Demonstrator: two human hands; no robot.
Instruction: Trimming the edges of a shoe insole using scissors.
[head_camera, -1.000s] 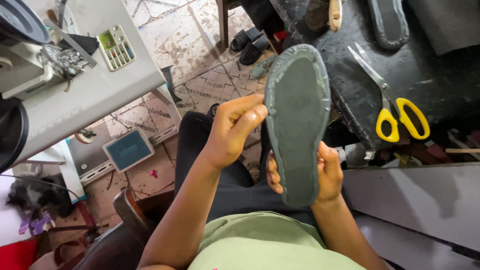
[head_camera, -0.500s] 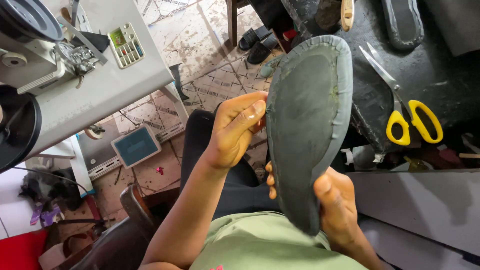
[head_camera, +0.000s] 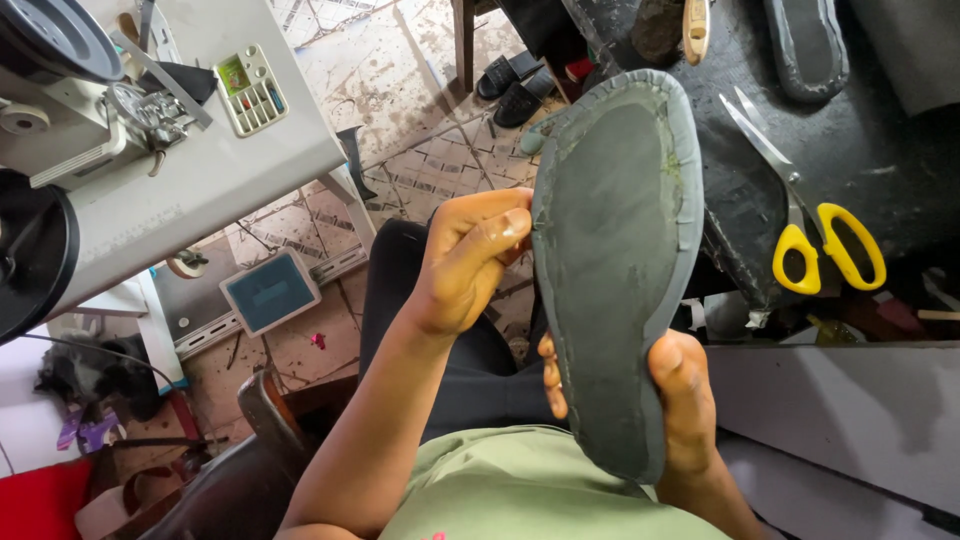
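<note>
Left hand (head_camera: 468, 262) sits w/ fingers curled in, thumb and fingertips pinching the left rim of the grey shoe sole (head_camera: 618, 260) about mid-length. The sole is held up in the air over the person's lap, not on the worktop (head_camera: 880, 130), toe end up, heel end down, flat face toward the camera. It looks light, thin, rubbery, prob. bends easily, w/ a rough matte face, so not slippery; the raised rim looks the best place to grip, edge-on at both sides. Right hand (head_camera: 680, 400) cups the heel end from behind, fingers wrapped round the left edge, thumb on the right edge, closed on it. Yellow-handled scissors (head_camera: 815, 225) lie on the dark worktop near its front edge, just right of the sole.
</note>
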